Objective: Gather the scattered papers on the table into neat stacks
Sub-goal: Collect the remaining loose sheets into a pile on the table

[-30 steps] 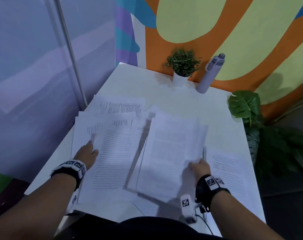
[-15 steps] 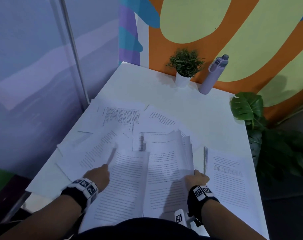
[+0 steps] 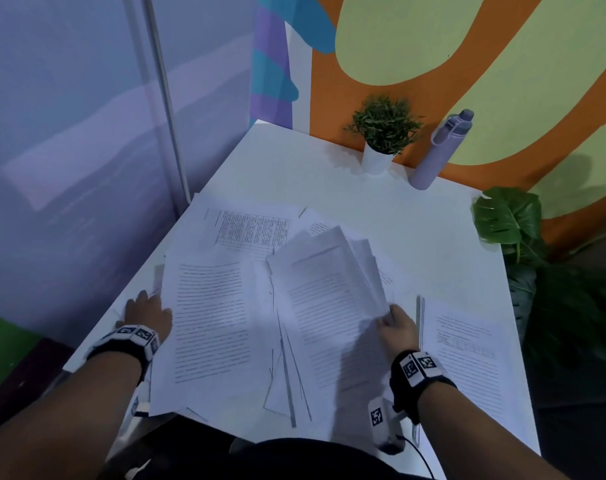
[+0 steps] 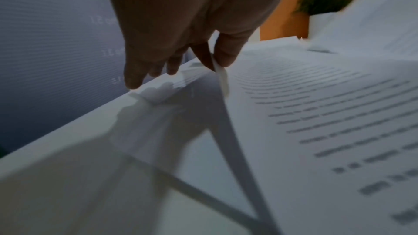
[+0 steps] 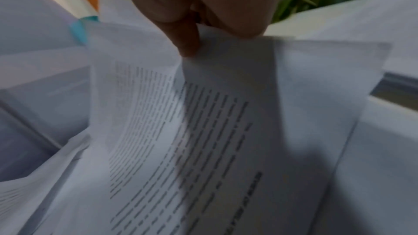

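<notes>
Printed white papers lie scattered over the near half of the white table (image 3: 346, 188). My left hand (image 3: 145, 303) is at the table's left edge; in the left wrist view its thumb and forefinger (image 4: 226, 54) pinch the edge of a text sheet (image 3: 211, 317). My right hand (image 3: 388, 318) grips a fanned bundle of sheets (image 3: 329, 289) by its right edge, and the bundle is raised off the table. In the right wrist view the thumb (image 5: 187, 42) presses on top of the bundle (image 5: 203, 131). A sheet with a printed grid (image 3: 253, 230) lies farther back.
A squared stack of papers (image 3: 467, 362) sits at the table's right edge. A small potted plant (image 3: 381, 140) and a lilac bottle (image 3: 440, 150) stand at the back by the painted wall. A large leafy plant (image 3: 509, 220) is beside the table's right side.
My left hand has moved left and away to the table's left edge, drawing the text sheet with it. The right hand's bundle has risen and fanned out.
</notes>
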A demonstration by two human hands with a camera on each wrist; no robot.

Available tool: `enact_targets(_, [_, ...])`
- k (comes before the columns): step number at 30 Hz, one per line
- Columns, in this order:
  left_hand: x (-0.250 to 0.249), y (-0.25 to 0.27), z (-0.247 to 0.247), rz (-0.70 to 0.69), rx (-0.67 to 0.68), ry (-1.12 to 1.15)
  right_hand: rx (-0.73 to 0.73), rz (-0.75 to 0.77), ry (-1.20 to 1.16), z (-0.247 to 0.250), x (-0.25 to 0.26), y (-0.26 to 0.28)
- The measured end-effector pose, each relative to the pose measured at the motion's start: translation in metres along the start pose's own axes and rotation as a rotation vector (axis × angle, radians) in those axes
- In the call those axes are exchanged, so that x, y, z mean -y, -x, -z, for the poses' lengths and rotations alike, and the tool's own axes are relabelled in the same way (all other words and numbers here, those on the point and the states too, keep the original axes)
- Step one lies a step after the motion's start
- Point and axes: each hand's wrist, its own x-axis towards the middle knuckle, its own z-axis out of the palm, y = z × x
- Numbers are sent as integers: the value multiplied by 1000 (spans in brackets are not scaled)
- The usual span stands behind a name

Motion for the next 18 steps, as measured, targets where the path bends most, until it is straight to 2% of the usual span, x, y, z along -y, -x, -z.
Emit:
enact_targets(3, [4, -1, -4, -32, 67, -86, 40, 99, -34, 3, 23, -10])
enact_targets(8, [2, 12, -9, -87, 87, -53, 54, 75, -74, -6, 32, -33])
enact_targets(12, [-2, 36, -20, -118, 123, 172, 107, 9, 52, -17, 27, -47])
enact_targets(16, [-5, 62, -22, -95, 117, 512, 186, -114, 359, -25, 11, -52])
enact_targets(18, [-7, 68, -23, -98, 141, 574, 204, -168, 474, -27, 7, -46])
